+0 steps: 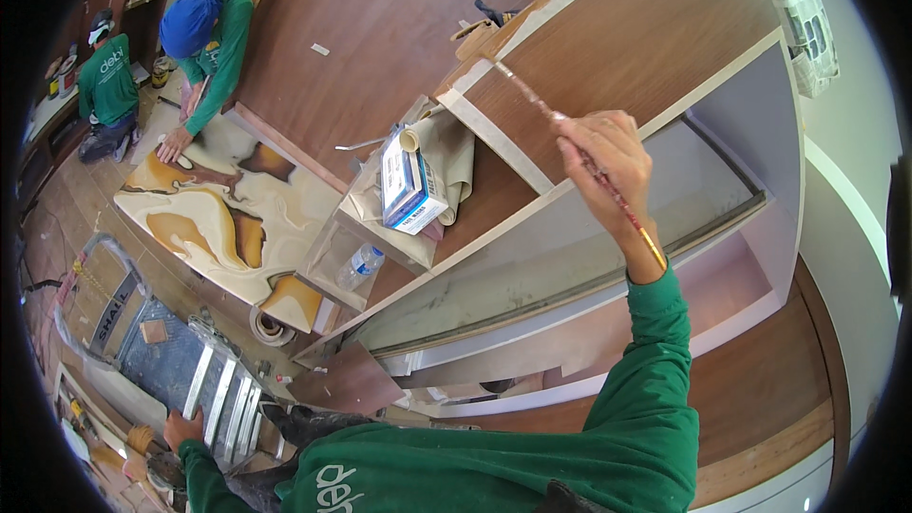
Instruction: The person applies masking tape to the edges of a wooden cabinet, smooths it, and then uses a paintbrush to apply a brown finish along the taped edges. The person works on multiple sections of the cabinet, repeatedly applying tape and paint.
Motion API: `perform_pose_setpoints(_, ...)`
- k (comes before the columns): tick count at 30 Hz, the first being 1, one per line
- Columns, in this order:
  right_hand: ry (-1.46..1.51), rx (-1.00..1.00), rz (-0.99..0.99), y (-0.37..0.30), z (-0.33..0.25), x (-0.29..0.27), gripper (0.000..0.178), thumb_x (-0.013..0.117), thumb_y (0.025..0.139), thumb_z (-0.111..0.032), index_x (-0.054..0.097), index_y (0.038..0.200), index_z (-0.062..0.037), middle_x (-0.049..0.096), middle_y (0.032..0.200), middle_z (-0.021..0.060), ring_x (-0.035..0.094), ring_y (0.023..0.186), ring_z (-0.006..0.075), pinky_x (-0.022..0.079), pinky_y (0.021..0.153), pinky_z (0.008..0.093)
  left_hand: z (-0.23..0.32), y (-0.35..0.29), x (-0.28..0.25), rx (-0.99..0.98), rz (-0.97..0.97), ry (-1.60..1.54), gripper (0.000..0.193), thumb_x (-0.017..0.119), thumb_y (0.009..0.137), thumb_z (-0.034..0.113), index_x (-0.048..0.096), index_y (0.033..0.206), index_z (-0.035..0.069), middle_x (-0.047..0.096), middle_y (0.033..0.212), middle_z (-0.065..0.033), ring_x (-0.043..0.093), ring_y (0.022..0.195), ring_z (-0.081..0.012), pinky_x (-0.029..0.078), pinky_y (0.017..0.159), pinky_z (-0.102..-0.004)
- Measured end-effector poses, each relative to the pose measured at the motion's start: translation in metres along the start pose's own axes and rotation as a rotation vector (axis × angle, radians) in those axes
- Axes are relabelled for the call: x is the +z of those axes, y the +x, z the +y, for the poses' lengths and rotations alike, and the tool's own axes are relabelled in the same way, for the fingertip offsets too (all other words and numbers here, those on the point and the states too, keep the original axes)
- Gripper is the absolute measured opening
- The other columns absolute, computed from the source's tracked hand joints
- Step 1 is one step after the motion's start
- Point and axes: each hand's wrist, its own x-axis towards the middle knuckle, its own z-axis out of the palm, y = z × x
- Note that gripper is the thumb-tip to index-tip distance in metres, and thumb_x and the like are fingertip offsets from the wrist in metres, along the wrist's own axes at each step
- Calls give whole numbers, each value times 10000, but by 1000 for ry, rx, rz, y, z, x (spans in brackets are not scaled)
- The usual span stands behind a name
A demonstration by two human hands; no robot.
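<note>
On the brown wood cabinet top (608, 47), right hand (608, 157) clasps a thin paintbrush (570, 138); left hand (182, 428) grips a metal ladder (204, 380).

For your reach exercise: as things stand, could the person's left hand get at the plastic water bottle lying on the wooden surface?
Probably not without shifting. The left hand grips the ladder low down, and the water bottle lies higher up, apart from it. Nothing blocks the way, but letting go of the ladder looks risky.

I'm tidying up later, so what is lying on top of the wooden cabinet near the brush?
On the cabinet top lie a blue-and-white box, rolled beige sheets and a clear plastic bag. The box covers whatever lies beneath it. The right hand holds the brush.
</note>
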Motion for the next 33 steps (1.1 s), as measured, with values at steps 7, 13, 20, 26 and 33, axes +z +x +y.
perform_pose_setpoints(7,1,85,64,18,5,-23,262,762,795,61,770,1044,-18,753,929,67,657,868,222,504,813,334,-3,2,7,-10,-22,-7,563,816,725,512,702,864,-22,715,833,-272,708,833,-474,564,776,-554)
perform_pose_setpoints(13,-18,46,56,23,18,-28,259,749,815,64,771,1061,-11,758,934,76,666,878,213,525,791,317,-7,2,9,6,3,0,565,820,726,514,697,861,-20,713,834,-275,705,833,-474,562,770,-556)
perform_pose_setpoints(20,-16,105,75,22,13,-31,263,748,814,59,772,1065,-18,759,947,79,666,879,212,521,787,319,-9,2,16,-1,29,6,569,821,728,517,689,853,-23,715,842,-271,703,838,-473,559,771,-559)
perform_pose_setpoints(26,58,84,5,7,1,-17,279,764,789,51,775,1056,-29,751,926,71,661,858,224,498,807,336,-1,0,2,-19,-16,-3,575,825,723,520,689,858,-22,719,864,-262,703,858,-472,559,775,-559)
perform_pose_setpoints(33,95,67,-45,-2,-2,-10,279,774,776,51,775,1042,-33,749,923,63,656,849,222,489,804,335,-3,1,2,-22,-39,-5,588,829,716,535,694,874,-15,721,864,-258,706,856,-464,560,774,-550)
